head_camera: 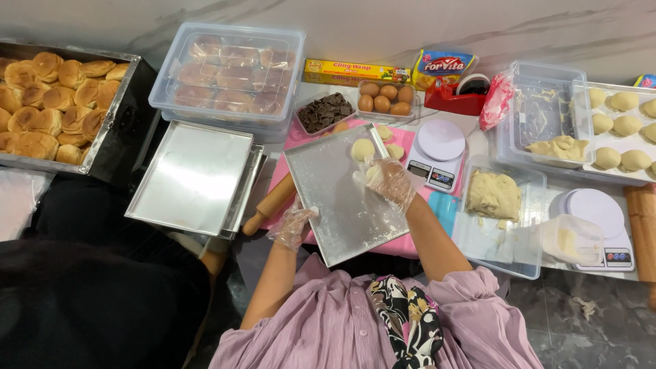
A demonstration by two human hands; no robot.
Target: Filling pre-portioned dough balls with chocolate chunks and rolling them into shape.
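Dough ball (374,174), pale and round, enclosed in right hand (387,179); grip closed around it, gloved fingers curled over its top, held just above upper right corner of metal tray (338,205). Second dough ball (362,149) resting on same corner of tray, just beyond the hand and apart from it. Two more dough pieces (391,142) lying off tray edge on pink mat (403,140). Left hand (292,225), in clear plastic glove, fingers loosely bent against left rim of tray, touching it; grip half closed, empty of dough. Tray tilted diagonally over pink mat on counter (383,31), surface otherwise bare. Wooden rolling pin (270,203) partly under tray's left side. White kitchen scale (437,154) just right of right hand. Clear tub of bulk dough (493,195) near right forearm. Second scale (598,222) and small plastic cup (570,239) further right. Tray of shaped dough balls (625,130) at far right. Behind tray: dish of chocolate pieces (325,111), carton of brown eggs (386,99), box of cling film (355,70), red tape dispenser (456,99). To left: stacked empty square pans (195,176), lidded clear box of wrapped buns (229,72), dark pan of baked golden buns (51,102).
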